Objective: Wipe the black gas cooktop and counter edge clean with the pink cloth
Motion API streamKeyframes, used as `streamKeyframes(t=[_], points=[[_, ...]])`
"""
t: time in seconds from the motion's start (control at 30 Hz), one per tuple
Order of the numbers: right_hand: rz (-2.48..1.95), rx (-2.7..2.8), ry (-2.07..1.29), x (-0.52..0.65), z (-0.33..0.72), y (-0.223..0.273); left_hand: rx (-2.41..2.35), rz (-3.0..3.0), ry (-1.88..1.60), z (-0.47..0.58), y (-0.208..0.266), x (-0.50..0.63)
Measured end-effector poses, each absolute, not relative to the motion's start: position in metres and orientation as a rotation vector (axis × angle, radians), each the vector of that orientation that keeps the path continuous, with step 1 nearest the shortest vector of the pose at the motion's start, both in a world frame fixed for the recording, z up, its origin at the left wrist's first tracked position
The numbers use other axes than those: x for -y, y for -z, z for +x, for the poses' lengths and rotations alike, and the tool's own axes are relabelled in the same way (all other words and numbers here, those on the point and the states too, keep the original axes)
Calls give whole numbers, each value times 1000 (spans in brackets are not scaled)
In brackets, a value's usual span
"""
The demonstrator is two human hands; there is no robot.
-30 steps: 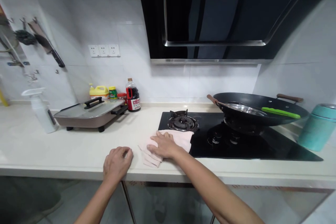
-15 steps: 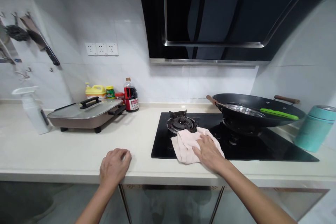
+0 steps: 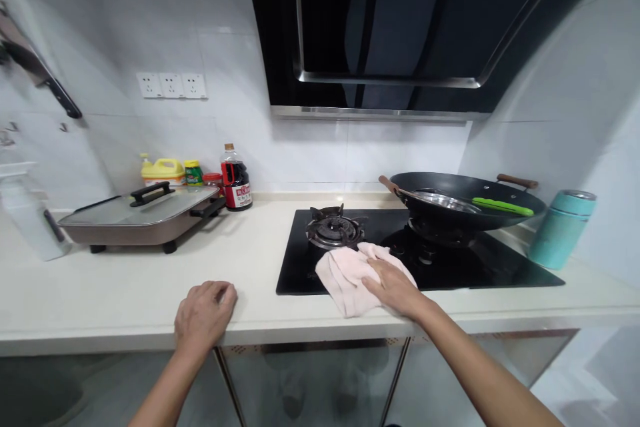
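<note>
A pale pink cloth (image 3: 345, 277) lies bunched over the front edge of the black gas hob (image 3: 493, 267), partly on the white counter. My right hand (image 3: 393, 285) presses down on it from the right, with the fingers partly sunk in its folds. Just behind the cloth is the left burner (image 3: 335, 230), bare of any pan. My left hand (image 3: 205, 313) rests on the counter near the front edge, left of the hob. Its fingers are curled in, and nothing shows in them.
A black wok (image 3: 465, 203) holding a green-handled utensil (image 3: 503, 207) stands on the right burner. Beyond it is a turquoise flask (image 3: 563, 230). An electric pan (image 3: 145, 213), a soy sauce bottle (image 3: 236, 180) and a spray bottle (image 3: 33, 213) stand left. The range hood (image 3: 385, 20) hangs overhead.
My view has turned slightly right, so everything sits further left in the picture. My right hand stays on the cloth, which hangs slightly further over the hob's front edge. My left hand keeps its place.
</note>
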State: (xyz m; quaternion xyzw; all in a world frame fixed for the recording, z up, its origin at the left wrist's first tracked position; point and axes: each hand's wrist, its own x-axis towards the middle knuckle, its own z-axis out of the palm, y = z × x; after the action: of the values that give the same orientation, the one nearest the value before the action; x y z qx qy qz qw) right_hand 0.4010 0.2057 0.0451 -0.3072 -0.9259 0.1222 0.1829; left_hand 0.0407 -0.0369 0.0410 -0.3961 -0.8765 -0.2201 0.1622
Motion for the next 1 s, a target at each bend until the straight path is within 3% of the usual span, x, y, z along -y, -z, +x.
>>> streamKeyframes(t=[0.2, 0.4, 0.53, 0.7, 1.0], points=[[-842, 2296, -413, -203, 492, -25, 2509, -1127, 623, 46, -44, 36], [-1097, 1906, -519, -233, 496, -61, 2500, -1116, 606, 47, -44, 35], [-1032, 2150, -374, -255, 442, -68, 2529, -1120, 596, 47, -45, 36], [-919, 2370, -34, -255, 420, -33, 2515, -1128, 612, 44, -46, 36], [-754, 2329, -211, -199, 493, -13, 2525, -1145, 582, 41, -44, 35]])
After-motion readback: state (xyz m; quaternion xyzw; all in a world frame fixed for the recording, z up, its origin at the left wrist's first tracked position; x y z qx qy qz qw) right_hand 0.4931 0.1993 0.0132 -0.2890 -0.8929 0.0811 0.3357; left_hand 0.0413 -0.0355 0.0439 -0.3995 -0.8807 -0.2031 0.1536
